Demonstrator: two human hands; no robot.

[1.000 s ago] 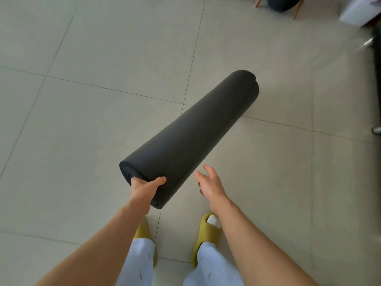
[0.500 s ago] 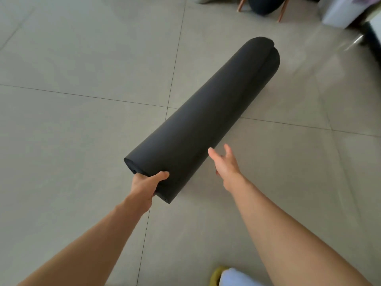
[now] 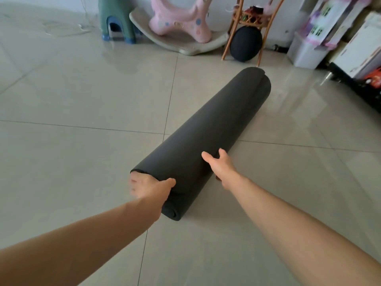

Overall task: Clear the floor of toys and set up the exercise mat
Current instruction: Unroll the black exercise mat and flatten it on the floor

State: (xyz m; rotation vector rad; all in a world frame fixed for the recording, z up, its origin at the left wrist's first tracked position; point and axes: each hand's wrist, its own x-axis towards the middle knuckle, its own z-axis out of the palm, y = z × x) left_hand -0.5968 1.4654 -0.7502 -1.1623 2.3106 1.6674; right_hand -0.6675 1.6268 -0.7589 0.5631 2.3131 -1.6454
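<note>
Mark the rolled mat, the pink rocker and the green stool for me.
rolled mat (image 3: 208,141), head view, middle of its black upper side.
pink rocker (image 3: 181,21), head view, its pink body.
green stool (image 3: 115,15), head view, front of its green body.

Stood along the far wall: green stool (image 3: 115,19), rattan stand (image 3: 249,19) over a black ball (image 3: 245,44), white storage bin (image 3: 305,52), dollhouse box (image 3: 327,23).
</note>
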